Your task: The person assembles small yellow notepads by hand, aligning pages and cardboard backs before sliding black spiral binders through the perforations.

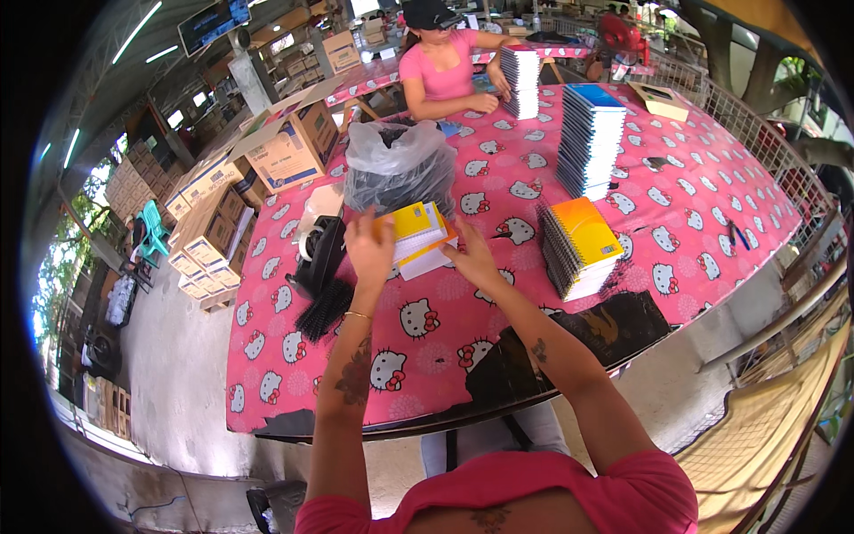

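My left hand (369, 245) and my right hand (471, 258) grip a small stack of notebooks (420, 237) with yellow and orange covers, held just above the pink patterned tablecloth (427, 329). The left hand holds the stack's left side, the right hand its lower right corner. Right of my hands lies a pile of spiral notebooks (578, 245) with an orange-yellow cover on top. A clear plastic bag (400, 169) of dark spiral combs stands just behind the stack.
A black binding tool (320, 258) and loose black combs (325, 310) sit at my left. A tall stack of blue-topped notebooks (589, 138) stands further back. A person in pink (440, 71) handles another stack (520, 82) across the table. Cardboard boxes (285, 156) line the left side.
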A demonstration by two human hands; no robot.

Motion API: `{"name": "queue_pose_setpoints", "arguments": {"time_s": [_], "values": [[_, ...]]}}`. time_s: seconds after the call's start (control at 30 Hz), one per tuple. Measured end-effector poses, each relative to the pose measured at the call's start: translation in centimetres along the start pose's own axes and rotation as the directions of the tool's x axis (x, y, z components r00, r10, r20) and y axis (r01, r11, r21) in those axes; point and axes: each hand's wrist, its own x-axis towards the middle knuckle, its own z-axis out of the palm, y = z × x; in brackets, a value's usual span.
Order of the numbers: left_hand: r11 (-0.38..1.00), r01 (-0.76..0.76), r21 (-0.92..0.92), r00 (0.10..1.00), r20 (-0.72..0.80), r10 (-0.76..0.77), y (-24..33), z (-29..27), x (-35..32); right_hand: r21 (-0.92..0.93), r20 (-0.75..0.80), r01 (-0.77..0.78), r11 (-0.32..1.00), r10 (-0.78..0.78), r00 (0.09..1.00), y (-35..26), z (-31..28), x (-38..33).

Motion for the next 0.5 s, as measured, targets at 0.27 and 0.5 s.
{"name": "queue_pose_setpoints", "arguments": {"time_s": [0.27, 0.5], "values": [[-0.104, 0.948, -0.3, 0.23, 0.876, -0.424, -4.6, 0.3, -1.7, -0.484, 0.35, 0.002, 0.875, 0.191, 0.917, -2.8, 0.5, -1.0], [-0.139, 0.95, -0.281, 0.174, 0.842, -0.511, -6.2, -1.7, -2.0, -0.568, 0.499, 0.159, 0.807, 0.185, 0.847, -3.6, 0.4, -2.1]]}}
